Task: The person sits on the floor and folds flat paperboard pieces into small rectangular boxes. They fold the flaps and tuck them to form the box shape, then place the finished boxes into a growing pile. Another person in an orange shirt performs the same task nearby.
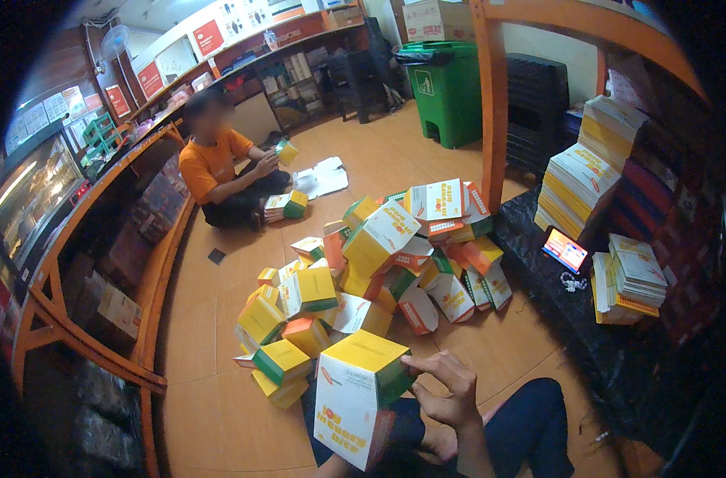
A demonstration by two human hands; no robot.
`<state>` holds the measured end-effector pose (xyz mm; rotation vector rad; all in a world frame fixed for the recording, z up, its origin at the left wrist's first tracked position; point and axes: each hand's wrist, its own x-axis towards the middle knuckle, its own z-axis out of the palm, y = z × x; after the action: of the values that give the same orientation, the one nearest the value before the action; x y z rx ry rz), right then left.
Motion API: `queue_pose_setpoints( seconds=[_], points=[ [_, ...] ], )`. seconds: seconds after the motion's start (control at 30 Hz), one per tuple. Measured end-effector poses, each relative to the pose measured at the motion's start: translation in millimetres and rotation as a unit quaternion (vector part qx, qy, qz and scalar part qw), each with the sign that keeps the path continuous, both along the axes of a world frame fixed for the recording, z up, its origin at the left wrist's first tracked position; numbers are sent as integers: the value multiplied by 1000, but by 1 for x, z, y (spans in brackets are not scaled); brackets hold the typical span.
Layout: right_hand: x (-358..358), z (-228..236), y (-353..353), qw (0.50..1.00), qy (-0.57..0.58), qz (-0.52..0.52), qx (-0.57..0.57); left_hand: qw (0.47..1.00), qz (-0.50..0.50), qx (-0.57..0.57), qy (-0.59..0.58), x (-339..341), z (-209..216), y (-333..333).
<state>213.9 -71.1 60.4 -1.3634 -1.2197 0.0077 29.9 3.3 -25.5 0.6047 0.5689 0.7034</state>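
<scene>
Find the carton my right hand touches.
The white carton with the yellow face and green side, nearest you: your right hand touches its green side, while the piled cartons lie farther away.

Nearest box [345,410]: yel. top, grn. side, wht. front w/ yel.-orange print; bin [450,95]: grn.

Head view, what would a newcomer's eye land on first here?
The big heap of colourful boxes mid-picture, most likely. Below it, at bottom centre, the right hand touches a white-and-yellow box. The green bin, upper right of centre, and the seated person in orange, upper left, might draw the eye next.
</scene>
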Motion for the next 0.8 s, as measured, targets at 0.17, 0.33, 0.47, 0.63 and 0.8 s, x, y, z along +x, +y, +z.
queue_pose_setpoints(
  seconds=[0.17,0.33,0.47,0.63,0.8],
  points=[
    [2,-7,4,1000,0,-25,14,986,-34,-131,-100,0,-7,5],
    [1,-15,6,995,23,-78,55,957,-55,-222,-180,5,-13,8],
    [3,-16,7,996,-58,-53,42,905,-32,-341,-251,20,2,9],
    [10,-8,-2,992,-121,-21,-17,968,12,238,80,51,42,3],
    [14,-5,-4,998,-60,30,-2,974,-35,213,63,56,57,6]
  ],
)
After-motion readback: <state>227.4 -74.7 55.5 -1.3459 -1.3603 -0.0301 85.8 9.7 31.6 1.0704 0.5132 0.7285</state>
